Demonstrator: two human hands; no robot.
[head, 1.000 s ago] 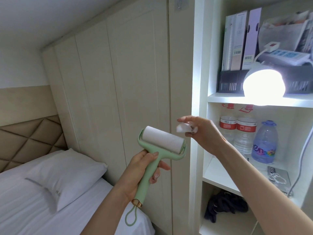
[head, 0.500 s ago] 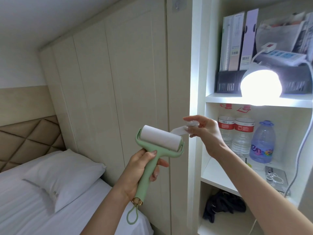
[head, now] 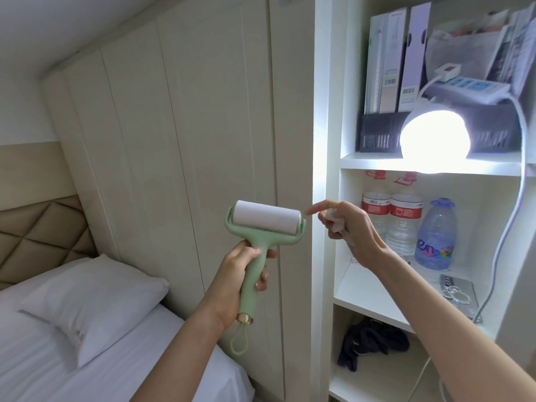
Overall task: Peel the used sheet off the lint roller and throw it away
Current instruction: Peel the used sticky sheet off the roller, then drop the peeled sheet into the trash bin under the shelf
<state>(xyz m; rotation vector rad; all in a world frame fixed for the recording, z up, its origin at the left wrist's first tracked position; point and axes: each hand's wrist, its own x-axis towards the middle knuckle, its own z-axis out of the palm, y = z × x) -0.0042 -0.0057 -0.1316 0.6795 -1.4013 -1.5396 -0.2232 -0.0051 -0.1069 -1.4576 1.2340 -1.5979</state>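
Note:
A pale green lint roller [head: 265, 223] with a white sticky roll is held upright in front of the wardrobe doors. My left hand [head: 246, 274] grips its handle just under the fork. My right hand [head: 346, 227] hovers just right of the roll, apart from it, with the index finger stretched toward the roll's right end. A crumpled white used sheet [head: 333, 220] is tucked between that hand's thumb and curled fingers; most of it is hidden.
White shelving [head: 374, 297] stands at the right with water bottles [head: 403, 224], a glowing round lamp [head: 433, 136], folders and a power strip above. A dark cloth [head: 374, 343] lies on the lower shelf. A bed with a white pillow [head: 95, 297] lies at the lower left.
The sheet stretched from the roll to my right hand half a second ago; now it is free of the roll and bunched in my right hand, which has dropped slightly.

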